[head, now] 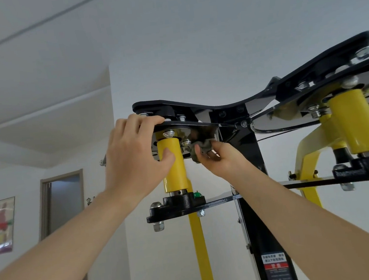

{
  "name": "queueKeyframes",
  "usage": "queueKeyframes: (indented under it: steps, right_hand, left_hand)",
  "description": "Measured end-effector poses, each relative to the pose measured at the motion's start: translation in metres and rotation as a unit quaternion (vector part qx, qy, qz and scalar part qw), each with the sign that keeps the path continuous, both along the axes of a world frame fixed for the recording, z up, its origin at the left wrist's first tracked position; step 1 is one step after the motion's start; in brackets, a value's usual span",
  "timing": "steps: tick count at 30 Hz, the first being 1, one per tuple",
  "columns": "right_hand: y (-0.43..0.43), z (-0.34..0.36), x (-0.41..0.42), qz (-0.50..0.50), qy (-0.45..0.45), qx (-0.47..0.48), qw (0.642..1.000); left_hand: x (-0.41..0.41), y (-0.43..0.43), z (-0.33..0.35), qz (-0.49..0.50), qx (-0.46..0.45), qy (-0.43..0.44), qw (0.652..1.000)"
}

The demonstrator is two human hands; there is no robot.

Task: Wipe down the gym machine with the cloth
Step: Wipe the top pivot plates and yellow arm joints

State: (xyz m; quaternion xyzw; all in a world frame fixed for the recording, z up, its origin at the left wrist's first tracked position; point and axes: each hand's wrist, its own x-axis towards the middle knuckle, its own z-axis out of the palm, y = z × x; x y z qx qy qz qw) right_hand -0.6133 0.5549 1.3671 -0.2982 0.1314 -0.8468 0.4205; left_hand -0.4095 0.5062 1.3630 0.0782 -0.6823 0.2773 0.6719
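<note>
Seemingly midway, the right hand (219,159) pinches the cloth (202,147) up under the top of the gym machine (200,105), at three o'clock from the left hand (135,154) gripping its plate edge; the yellow arms (198,241) below likely remain.

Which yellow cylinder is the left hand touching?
The left yellow cylinder: the left hand presses its thumb on it, fingers hooked over the black plate. The right yellow cylinder is untouched.

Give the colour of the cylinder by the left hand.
The cylinder is yellow; the head view shows it best.
</note>
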Motion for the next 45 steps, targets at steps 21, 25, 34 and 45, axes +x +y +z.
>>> queueKeyframes:
  steps: [21, 25, 34, 45]
  right_hand:
    - [0.032, -0.005, 0.013, -0.095, 0.040, -0.073, 0.992]
    - [0.017, -0.007, -0.025, -0.080, -0.009, -0.047, 0.996]
    - [-0.019, 0.005, -0.046, -0.119, -0.015, 0.037, 0.992]
    - [-0.059, 0.007, -0.023, -0.113, 0.048, 0.097, 0.988]
  left_hand:
    - [-0.009, 0.002, -0.003, -0.007, -0.002, 0.032, 0.999]
    - [-0.008, 0.001, -0.002, 0.004, -0.010, 0.026, 1.000]
    - [-0.011, -0.005, -0.003, 0.039, -0.013, 0.014, 0.999]
    - [-0.007, -0.009, -0.003, 0.049, -0.034, 0.013, 0.998]
